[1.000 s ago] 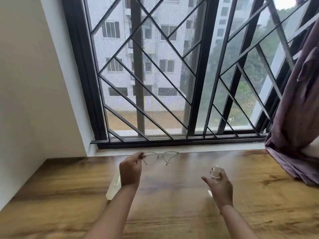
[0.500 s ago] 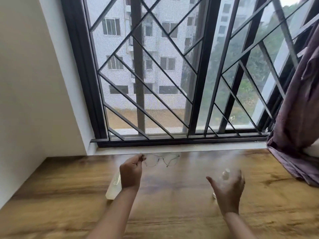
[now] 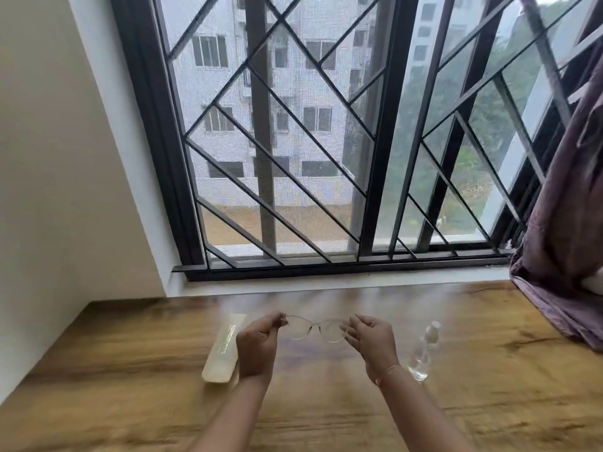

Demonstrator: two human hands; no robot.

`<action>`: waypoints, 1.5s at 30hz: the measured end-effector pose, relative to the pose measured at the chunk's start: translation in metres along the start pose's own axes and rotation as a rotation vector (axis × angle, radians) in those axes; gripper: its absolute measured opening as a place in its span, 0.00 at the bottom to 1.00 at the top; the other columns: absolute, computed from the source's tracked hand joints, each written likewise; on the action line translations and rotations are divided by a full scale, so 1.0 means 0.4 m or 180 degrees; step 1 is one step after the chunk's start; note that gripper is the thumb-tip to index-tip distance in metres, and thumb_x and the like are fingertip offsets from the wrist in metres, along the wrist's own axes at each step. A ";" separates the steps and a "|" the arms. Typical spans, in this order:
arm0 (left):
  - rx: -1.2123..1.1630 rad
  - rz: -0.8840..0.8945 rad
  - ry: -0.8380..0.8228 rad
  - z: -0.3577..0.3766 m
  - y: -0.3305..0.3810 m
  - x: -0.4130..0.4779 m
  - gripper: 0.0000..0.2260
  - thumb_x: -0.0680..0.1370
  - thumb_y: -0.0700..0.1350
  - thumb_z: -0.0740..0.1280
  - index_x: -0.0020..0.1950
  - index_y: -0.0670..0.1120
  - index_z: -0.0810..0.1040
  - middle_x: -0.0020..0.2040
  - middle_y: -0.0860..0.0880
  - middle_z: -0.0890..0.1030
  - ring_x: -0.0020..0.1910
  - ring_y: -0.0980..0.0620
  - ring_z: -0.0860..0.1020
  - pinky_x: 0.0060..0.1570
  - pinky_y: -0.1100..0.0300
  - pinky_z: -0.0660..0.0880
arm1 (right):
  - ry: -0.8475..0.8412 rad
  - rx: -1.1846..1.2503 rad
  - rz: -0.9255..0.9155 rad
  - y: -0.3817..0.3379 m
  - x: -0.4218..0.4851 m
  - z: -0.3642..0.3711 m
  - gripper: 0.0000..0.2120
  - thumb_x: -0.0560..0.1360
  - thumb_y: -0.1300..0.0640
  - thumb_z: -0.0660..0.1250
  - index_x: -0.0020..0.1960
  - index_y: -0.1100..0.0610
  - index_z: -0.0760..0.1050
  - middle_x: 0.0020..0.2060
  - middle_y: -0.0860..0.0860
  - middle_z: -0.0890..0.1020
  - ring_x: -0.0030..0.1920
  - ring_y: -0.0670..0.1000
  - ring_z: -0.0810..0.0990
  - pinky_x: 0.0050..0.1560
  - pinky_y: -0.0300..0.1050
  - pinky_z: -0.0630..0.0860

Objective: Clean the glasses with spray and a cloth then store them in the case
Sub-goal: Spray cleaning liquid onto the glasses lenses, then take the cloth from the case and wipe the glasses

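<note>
Glasses held up just above the wooden table, lower centre of frame, lenses facing the window. Left hand has fingers curled, thumb and forefinger pinching the frame's left end. Right hand is at the frame's right end with fingers half curled; contact is blurred, so cannot tell if it really grips. Spray bottle stands upright on the table just right of the right wrist, nothing holding it. Pale case lies flat on the table just left of the left hand, partly behind it. No cloth visible anywhere, which looks like a gap for the wipe step. Risks, as judgement: thin clear frame held only at its tips, so a pull or twist between the two hands could bend it or slip it out of the pinch onto the table; fingertips close to the lenses could smear them; right wrist sits near the tall narrow bottle, so a sweep to the right could tip it over; spray likely wet on the lenses, making the grip slicker
</note>
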State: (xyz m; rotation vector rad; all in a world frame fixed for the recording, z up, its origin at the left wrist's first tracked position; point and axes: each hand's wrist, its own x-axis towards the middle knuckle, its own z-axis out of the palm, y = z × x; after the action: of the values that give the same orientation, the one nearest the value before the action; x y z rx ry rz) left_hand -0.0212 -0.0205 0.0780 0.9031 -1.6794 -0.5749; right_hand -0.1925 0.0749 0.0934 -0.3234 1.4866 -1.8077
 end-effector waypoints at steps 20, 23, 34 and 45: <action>0.0253 0.0232 -0.0978 0.006 -0.138 -0.157 0.12 0.61 0.32 0.73 0.43 0.43 0.84 0.48 0.45 0.83 0.51 0.62 0.77 0.54 0.80 0.65 | -0.0021 -0.0668 -0.0091 0.126 0.021 -0.083 0.19 0.66 0.77 0.67 0.45 0.54 0.79 0.39 0.49 0.84 0.40 0.46 0.82 0.46 0.42 0.79; 0.0233 0.0122 -0.1031 0.001 -0.140 -0.166 0.08 0.66 0.42 0.68 0.43 0.46 0.84 0.48 0.44 0.84 0.49 0.61 0.78 0.53 0.80 0.65 | -0.0031 -0.0762 -0.0157 0.134 0.025 -0.087 0.18 0.66 0.77 0.67 0.50 0.59 0.79 0.38 0.47 0.85 0.40 0.46 0.82 0.47 0.41 0.79; 0.1395 0.0292 -0.0172 -0.055 -0.144 -0.143 0.24 0.68 0.37 0.59 0.64 0.41 0.74 0.66 0.43 0.73 0.67 0.41 0.68 0.68 0.53 0.62 | 0.0308 -0.2855 -0.1502 0.084 -0.032 0.010 0.17 0.71 0.67 0.63 0.60 0.61 0.76 0.59 0.57 0.80 0.61 0.56 0.76 0.63 0.44 0.69; 0.1549 -0.1674 0.0080 -0.111 -0.164 -0.114 0.50 0.58 0.55 0.78 0.71 0.36 0.57 0.58 0.31 0.75 0.54 0.33 0.75 0.54 0.44 0.73 | -0.2292 -0.5071 -0.2723 0.138 -0.008 0.316 0.24 0.77 0.67 0.52 0.73 0.59 0.59 0.74 0.54 0.61 0.74 0.51 0.56 0.69 0.58 0.60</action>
State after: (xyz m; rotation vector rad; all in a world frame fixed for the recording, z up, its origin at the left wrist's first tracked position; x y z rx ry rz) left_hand 0.0447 -0.0197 0.0144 1.7256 -1.5835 -0.4978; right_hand -0.0902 -0.0168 0.0802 -2.3044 1.9636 -0.3159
